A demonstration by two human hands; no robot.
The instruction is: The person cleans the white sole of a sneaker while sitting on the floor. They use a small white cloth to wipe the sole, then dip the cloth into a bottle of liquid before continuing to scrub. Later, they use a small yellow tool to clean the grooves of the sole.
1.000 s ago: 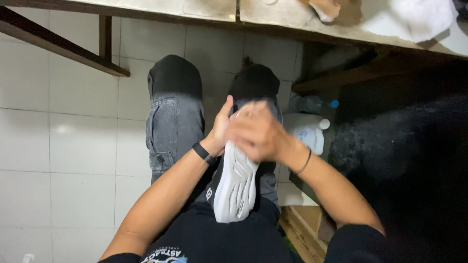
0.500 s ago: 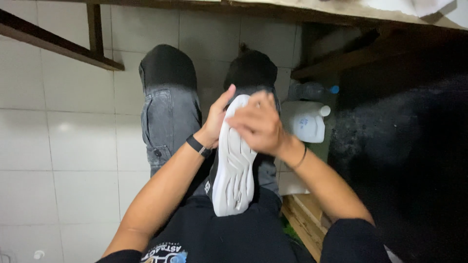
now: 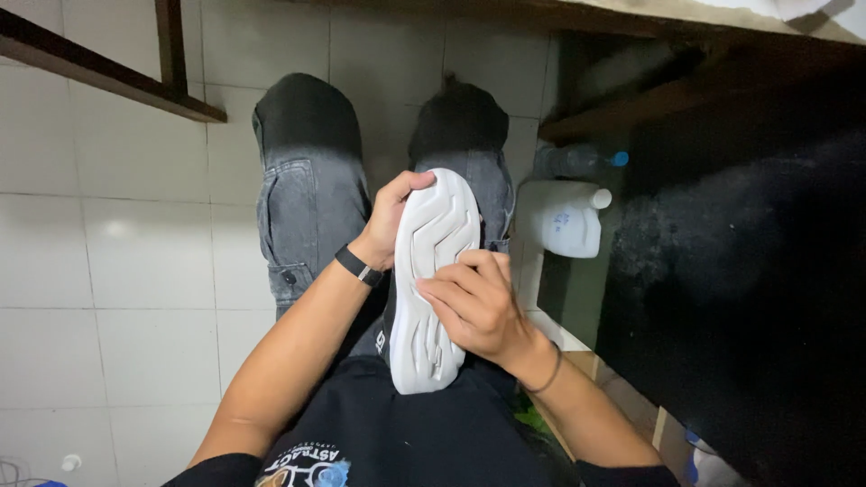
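A shoe with a white grooved sole (image 3: 431, 261) lies sole-up over my lap, toe pointing away from me. My left hand (image 3: 390, 216) grips its far left edge, thumb curled over the toe rim; a black band sits on that wrist. My right hand (image 3: 476, 302) rests on the sole's right side near the middle, fingers pressed flat against the grooves. The shoe's upper is dark and mostly hidden beneath the sole. My knees in grey jeans (image 3: 302, 194) stick out beyond the shoe.
A white plastic jug (image 3: 564, 221) stands on the tiled floor to the right of my knee, with a clear bottle (image 3: 577, 160) behind it. A dark fuzzy mass (image 3: 749, 289) fills the right side. Dark wooden bars (image 3: 108, 77) cross the upper left.
My right hand has slid down from the toe toward the middle of the sole, baring the front part. The view has drawn closer.
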